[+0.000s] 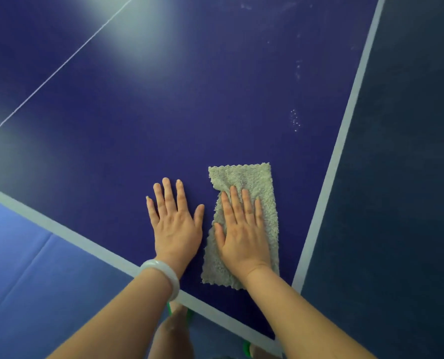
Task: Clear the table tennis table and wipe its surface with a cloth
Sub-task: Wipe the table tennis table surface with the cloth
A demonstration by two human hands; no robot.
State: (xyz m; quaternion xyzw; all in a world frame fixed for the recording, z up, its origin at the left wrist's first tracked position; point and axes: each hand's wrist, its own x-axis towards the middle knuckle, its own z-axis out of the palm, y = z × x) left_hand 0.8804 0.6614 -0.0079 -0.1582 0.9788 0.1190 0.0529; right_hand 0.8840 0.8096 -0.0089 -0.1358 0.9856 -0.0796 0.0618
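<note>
The dark blue table tennis table (pixel 189 99) fills most of the view, with white lines along its near and right edges. A grey-beige terry cloth (pixel 244 177) lies flat near the table's near right corner. My right hand (pixel 241 229) presses flat on the cloth with straight fingers. My left hand (pixel 175 218) rests flat on the bare table just left of the cloth, fingers spread, with a pale bangle on the wrist.
Small white specks (pixel 295 120) and faint smudges mark the surface to the far right of the cloth. A thin white centre line (pixel 60 66) runs diagonally at the upper left. Lighter blue floor (pixel 34 255) lies below left, dark floor (pixel 410 177) at right.
</note>
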